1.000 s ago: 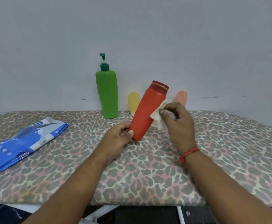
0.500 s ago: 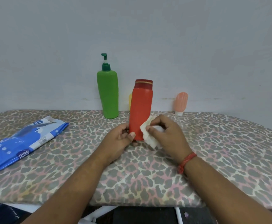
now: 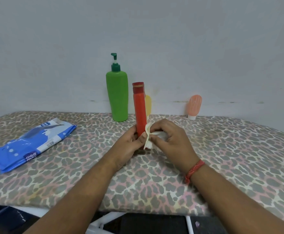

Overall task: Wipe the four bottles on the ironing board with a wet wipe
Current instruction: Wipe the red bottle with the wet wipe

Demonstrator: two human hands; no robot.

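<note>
A tall red bottle point(image 3: 140, 108) stands upright at the middle of the ironing board point(image 3: 222, 157), narrow side toward me. My left hand point(image 3: 129, 146) grips its lower part. My right hand point(image 3: 170, 141) pinches a white wet wipe point(image 3: 148, 137) against the bottle's lower right side. Behind it at the wall stand a green pump bottle point(image 3: 117, 97), a small yellow bottle point(image 3: 148, 103) half hidden by the red one, and a small pink bottle point(image 3: 194, 105) farther right.
A blue wet wipe pack point(image 3: 31, 142) lies on the board's left part. The board's cover has a leopard print. A grey wall point(image 3: 154, 39) rises right behind the bottles. White frame legs point(image 3: 104, 222) show below the near edge.
The red bottle went from tilted to upright and has turned its narrow side to me. My right hand with the wipe slid down from near the cap to the bottle's base.
</note>
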